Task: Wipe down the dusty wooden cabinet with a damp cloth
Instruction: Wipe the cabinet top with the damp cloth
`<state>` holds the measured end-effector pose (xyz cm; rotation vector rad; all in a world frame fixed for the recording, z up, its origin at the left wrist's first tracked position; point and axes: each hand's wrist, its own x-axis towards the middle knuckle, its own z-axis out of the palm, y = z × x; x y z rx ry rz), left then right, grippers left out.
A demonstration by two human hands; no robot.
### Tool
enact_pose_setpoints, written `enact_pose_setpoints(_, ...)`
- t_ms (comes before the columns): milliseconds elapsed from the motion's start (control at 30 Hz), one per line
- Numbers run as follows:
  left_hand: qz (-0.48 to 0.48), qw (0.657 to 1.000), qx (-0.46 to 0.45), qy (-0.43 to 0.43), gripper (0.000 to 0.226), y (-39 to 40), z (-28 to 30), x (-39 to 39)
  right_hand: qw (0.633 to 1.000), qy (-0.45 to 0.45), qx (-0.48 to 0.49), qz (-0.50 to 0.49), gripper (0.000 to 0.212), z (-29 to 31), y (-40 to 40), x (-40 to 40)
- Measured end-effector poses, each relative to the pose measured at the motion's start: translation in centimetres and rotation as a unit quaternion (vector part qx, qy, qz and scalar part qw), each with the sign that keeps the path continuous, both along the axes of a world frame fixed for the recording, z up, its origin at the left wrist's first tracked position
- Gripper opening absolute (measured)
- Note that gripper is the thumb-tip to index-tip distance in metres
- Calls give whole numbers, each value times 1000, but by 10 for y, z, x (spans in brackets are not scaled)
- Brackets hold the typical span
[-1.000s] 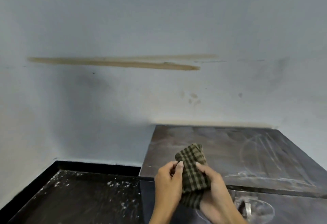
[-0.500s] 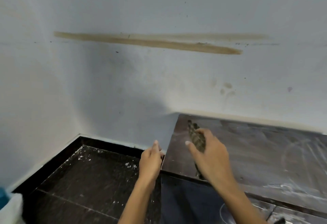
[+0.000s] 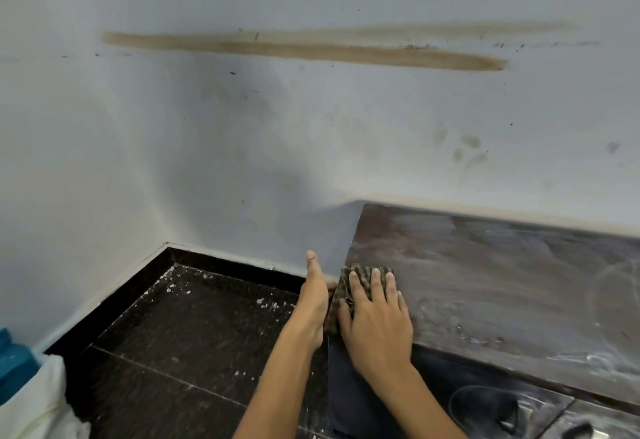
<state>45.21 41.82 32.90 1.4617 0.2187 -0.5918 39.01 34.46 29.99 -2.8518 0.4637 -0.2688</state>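
In the lower middle of the frame the right hand (image 3: 375, 317) lies flat, palm down, fingers spread, pressing a checked cloth (image 3: 349, 286) onto the left edge of the cabinet (image 3: 502, 282) top. The cloth is folded, and part of it hangs over that left edge beside the thumb. The left hand (image 3: 313, 294) is just left of the cloth, held edge-on with fingers straight and together against the cabinet's side; whether it touches the cloth cannot be told. It grips nothing. The dark wooden top, filling the lower right, shows pale dusty streaks and smears. To the left, lower down, is a dark speckled floor (image 3: 194, 334) with white flecks. A pale wall (image 3: 242, 126) fills the upper frame, marked by a long brown streak (image 3: 304, 50). At the lower left edge sit a blue container (image 3: 14, 362) and a white cloth (image 3: 38, 404).
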Motion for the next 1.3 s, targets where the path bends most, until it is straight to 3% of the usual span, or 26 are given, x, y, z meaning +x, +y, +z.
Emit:
enact_pose_setpoints(200,-16,1000,7,18,94,8,-4,6,1000,4,12,-8,54,0,7,5)
enact_pose_setpoints(467,-39,999,20,-17,92,5,-5,3,1000,8,-4,-14,51,3,2,18)
enact_pose_setpoints(600,-51,998,20,-21,91,8,-6,3,998,50,27,-31,64,22,-9,41)
enact_pose_setpoints(833,-79,992,74,-58,85,0,-8,9,1000,4,11,-11,58,-14,17,-10)
enact_pose_setpoints(1067,-99,983,115,-105,85,-7,-6,4,998,27,30,-38,53,17,-17,50)
enact_pose_setpoints(1300,-62,989,98,-90,90,-6,-7,16,1000,-15,10,5,56,-20,36,-18)
